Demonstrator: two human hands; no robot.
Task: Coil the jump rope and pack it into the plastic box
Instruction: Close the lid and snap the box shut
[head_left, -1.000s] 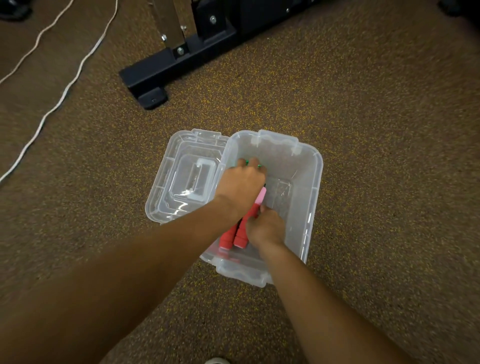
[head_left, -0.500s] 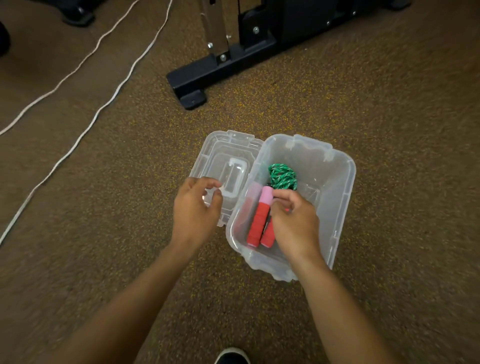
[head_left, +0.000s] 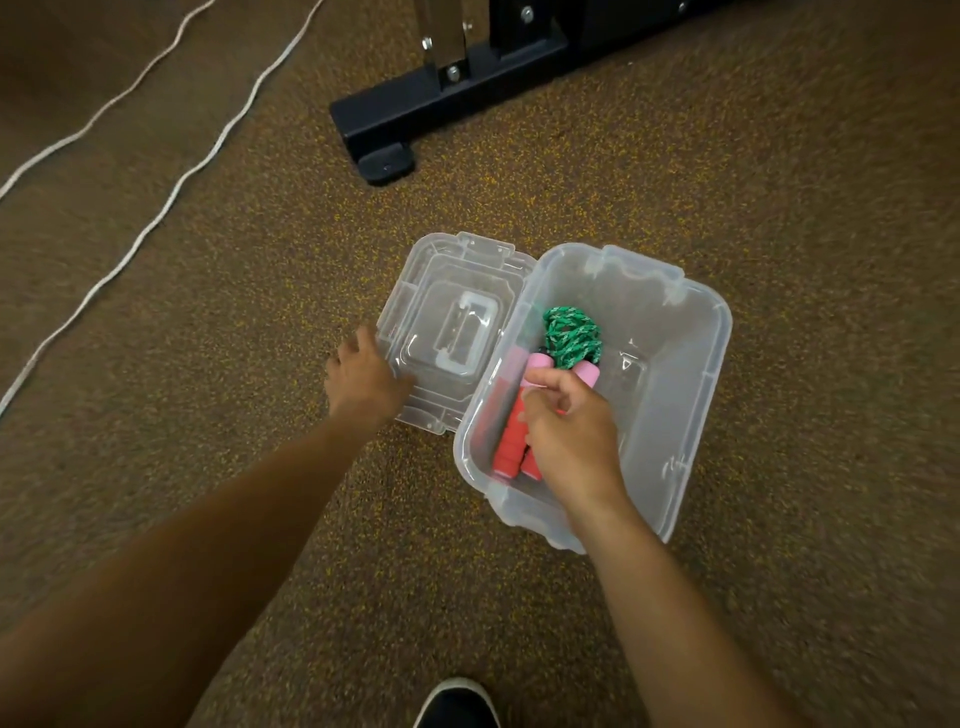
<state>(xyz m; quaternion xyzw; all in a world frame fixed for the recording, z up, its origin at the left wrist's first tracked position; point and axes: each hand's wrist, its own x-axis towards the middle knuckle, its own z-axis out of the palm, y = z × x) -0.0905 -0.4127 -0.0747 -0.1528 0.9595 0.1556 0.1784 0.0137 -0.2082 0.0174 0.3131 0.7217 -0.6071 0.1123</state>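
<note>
Both forearms are bare from the lower frame edge to the wrists; no sleeve, cuff, watch, bracelet or glove shows on either. The left hand and the right hand are bare, and no ring can be made out on the fingers that show. One shoe shows at the bottom edge of the view: a rounded black toe with a thin pale rim along its front. The frame edge cuts off its laces and upper.

Black frame foot, white cords, shoe.
</note>
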